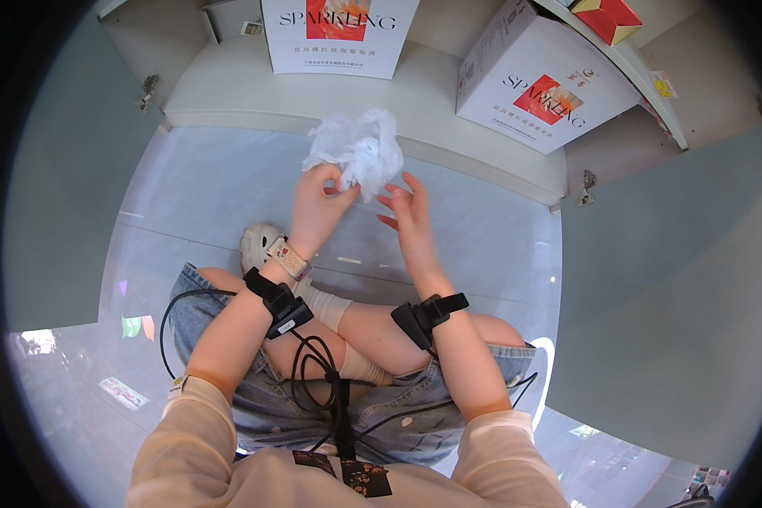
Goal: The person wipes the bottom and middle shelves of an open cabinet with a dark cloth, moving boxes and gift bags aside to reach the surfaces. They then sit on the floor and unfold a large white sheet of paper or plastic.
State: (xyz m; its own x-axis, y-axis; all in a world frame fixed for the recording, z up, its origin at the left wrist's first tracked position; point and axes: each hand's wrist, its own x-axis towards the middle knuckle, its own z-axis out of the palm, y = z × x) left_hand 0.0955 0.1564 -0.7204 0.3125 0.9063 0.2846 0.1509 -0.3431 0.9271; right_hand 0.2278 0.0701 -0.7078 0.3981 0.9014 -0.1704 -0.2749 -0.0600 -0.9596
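A crumpled, thin whitish plastic bag (371,149) is at the upper middle, above the floor before the low cabinet. My left hand (320,200) pinches its lower left part between thumb and fingers. My right hand (407,213) is just below and to the right of the bag, its fingers apart and partly curled, with nothing seen in them. Each forearm bears a black strapped device with cables, and a patterned watch band is on my left wrist.
Two white printed cartons, one (343,54) upright and one (540,95) at the right, stand in the cabinet (228,95). Its grey doors stand open at left (63,190) and right (673,286). A red and gold box (609,19) lies on the upper shelf. My crossed legs and cables are below.
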